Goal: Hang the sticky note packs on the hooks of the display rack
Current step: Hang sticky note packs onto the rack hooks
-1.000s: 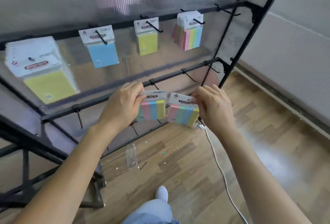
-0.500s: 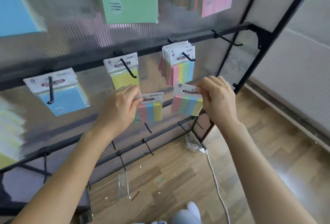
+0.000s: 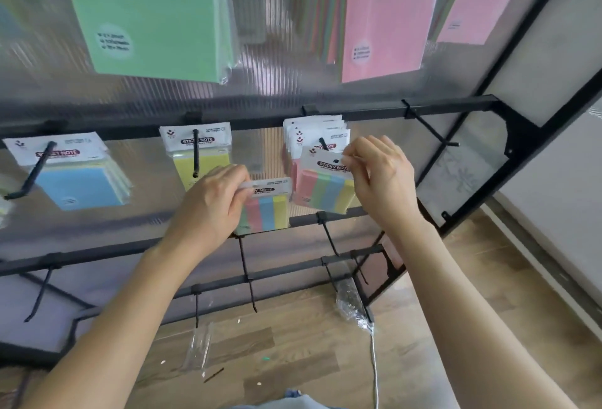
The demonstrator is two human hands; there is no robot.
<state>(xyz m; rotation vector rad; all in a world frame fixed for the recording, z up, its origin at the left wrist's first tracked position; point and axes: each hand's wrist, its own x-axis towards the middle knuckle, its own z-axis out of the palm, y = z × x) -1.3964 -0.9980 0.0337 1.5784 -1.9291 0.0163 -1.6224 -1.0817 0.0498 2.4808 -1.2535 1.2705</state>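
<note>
Packs (image 3: 312, 128) hang along rack (image 3: 456, 108) bars. My left hand (image 3: 210, 210) pinches left pack (image 3: 265, 213) by its header, held in front of the lower bar. My right hand (image 3: 381, 180) pinches right pack (image 3: 325, 190) header, in front of the hung packs, hole just below hook (image 3: 322, 142) tip.

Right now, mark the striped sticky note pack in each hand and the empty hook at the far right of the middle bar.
Right striped pack (image 3: 322, 190): head view, on its green stripe.
Left striped pack (image 3: 267, 213): head view, on its blue stripe.
Empty hook (image 3: 425, 122): head view, midway along its shaft.
</note>
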